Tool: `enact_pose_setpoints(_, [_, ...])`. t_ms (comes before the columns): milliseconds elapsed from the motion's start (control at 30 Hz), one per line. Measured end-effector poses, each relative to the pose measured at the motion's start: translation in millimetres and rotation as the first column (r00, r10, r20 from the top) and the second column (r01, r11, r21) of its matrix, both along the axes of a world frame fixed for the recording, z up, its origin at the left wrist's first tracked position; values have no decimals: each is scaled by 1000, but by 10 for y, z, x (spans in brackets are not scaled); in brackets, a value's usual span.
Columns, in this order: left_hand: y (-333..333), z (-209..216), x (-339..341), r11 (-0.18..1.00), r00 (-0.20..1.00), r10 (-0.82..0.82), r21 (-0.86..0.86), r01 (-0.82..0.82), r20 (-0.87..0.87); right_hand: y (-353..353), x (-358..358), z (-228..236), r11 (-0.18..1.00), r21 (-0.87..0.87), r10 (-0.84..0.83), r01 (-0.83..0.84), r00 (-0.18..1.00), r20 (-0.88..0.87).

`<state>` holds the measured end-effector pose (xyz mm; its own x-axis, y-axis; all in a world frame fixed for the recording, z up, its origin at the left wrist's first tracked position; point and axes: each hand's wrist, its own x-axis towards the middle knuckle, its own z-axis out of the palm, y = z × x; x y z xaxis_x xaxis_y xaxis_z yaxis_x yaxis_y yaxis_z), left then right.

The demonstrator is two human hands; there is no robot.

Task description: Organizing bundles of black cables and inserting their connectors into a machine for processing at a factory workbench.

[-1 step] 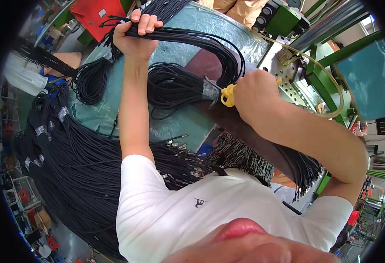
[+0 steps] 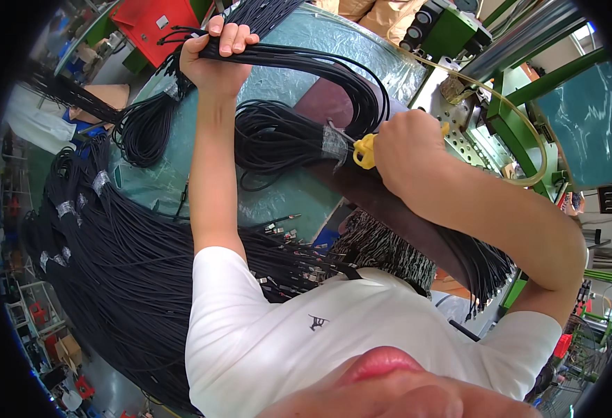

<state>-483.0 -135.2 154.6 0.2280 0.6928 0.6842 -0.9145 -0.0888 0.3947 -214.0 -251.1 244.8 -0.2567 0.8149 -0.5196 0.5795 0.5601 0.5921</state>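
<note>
My left hand (image 2: 220,59) is closed around the upper strand of a bundle of black cables (image 2: 306,57), whose loose ends stick out to its left. This strand curves right and bends back down toward a coiled cable bundle (image 2: 271,136) on the table. Clear plastic film (image 2: 334,143) is wrapped around the neck of the coil. Just right of that wrap, my right hand (image 2: 410,150) is closed on a yellow tool (image 2: 364,152) with an open loop and a thin metal part pointing at the film. My fingers hide most of the tool, so its exact kind is unclear.
A brown board (image 2: 389,209) lies under the coil on the green film-covered table (image 2: 285,198). Another wrapped coil (image 2: 142,132) lies left of my left forearm. A large heap of black cables (image 2: 125,279) fills the near left. Green-framed machinery (image 2: 515,125) stands at right.
The yellow tool in my right hand has shifted very slightly right, away from the film wrap. My left hand has not visibly moved.
</note>
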Motion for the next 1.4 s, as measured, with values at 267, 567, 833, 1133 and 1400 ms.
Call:
enact_pose_setpoints(267, [-12, -30, 27, 998, 1000, 15, -59, -13, 27, -297, 564, 904, 944, 289, 184, -158, 981, -65])
enact_pose_setpoints(567, [-13, -36, -47, 994, 994, -110, -17, 110, 5, 358, 756, -48, 958, 286, -124, 15, 922, 367])
enact_pose_setpoints(833, [4, -58, -167, 976, 977, -199, 78, 205, -84, 397, 435, 126, 957, 288, 39, -44, 999, 21])
enact_pose_setpoints(1133, [72, -69, -115, 992, 993, 23, -119, -36, -116, -488, 633, 671, 979, 163, 123, -124, 992, 16])
enact_pose_setpoints(1400, [-2, -66, 83, 948, 972, 217, -218, -232, -90, -1048, 690, 280, 942, 263, 239, -209, 967, -91])
